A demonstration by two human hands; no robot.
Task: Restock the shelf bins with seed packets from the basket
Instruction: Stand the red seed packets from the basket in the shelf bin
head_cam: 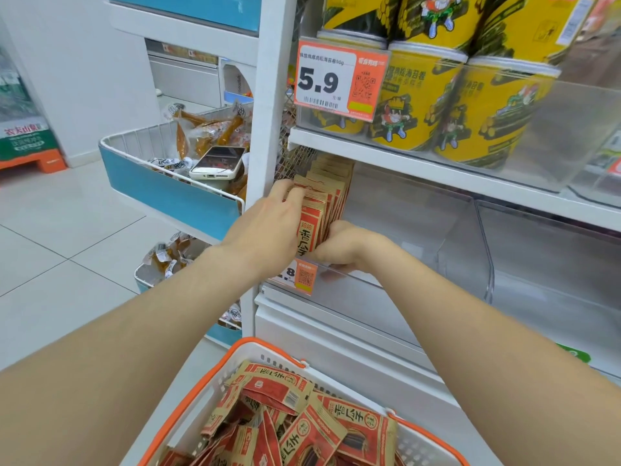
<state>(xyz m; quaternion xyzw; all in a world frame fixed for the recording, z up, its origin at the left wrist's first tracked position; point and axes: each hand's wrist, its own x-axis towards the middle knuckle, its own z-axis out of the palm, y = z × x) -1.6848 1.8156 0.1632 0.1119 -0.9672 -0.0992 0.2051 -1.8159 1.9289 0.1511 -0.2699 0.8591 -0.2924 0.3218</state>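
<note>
Left hand (268, 227) curled over upright packets (322, 203) in bin (420, 230); right hand (346, 247) grips same row from the other side; row sits between both hands; loose packets (302, 418) in basket (188, 408) below the forearms.

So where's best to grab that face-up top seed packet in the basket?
Pinch the top seed packet by its free upper edge, coming from above. It lies flat, face-up, uppermost in the basket, so only a thin edge offers a grip.
</note>
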